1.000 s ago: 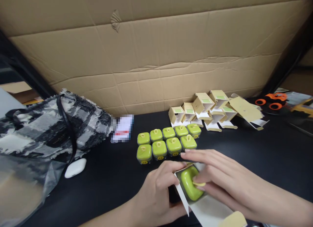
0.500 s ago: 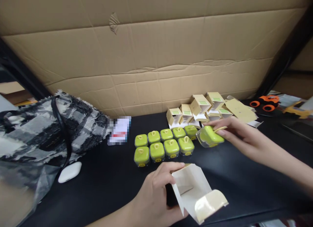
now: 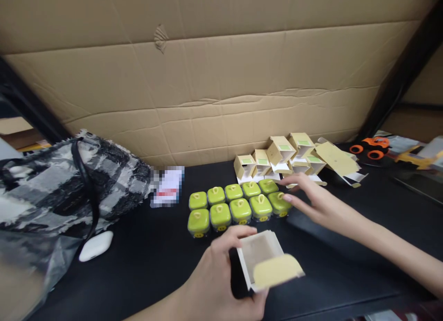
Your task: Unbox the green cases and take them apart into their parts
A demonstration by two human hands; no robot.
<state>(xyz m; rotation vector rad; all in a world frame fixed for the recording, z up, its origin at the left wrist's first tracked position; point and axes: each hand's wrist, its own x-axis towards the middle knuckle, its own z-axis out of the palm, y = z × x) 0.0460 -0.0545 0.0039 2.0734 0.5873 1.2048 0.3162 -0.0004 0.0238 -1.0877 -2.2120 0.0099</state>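
My left hand [image 3: 214,275] grips a small cardboard box [image 3: 261,247], its white inside facing me and its cream flap folded out. Nothing shows inside the box. At the right end of the front row stands a small clear container with a green lid [image 3: 279,203] and a loop on top. My right hand [image 3: 314,199] is at this container, fingers apart, the thumb at the edge of its lid; whether it touches is hard to tell. Several matching green-lidded containers [image 3: 220,215] stand beside it in two rows on the black surface [image 3: 148,261].
Behind the rows lie several opened cardboard boxes [image 3: 282,150] and flattened cardboard [image 3: 337,157]. An orange-wheeled toy car [image 3: 370,148] is at the right. On the left are a black-and-white bag [image 3: 117,173], a white case [image 3: 96,246] and a blurred-out packet [image 3: 169,185]. A cardboard wall [image 3: 221,72] closes the back.
My right hand has moved left and set its green-lidded container at the right end of the front row, and its fingers have parted. The box in my left hand has turned slightly.
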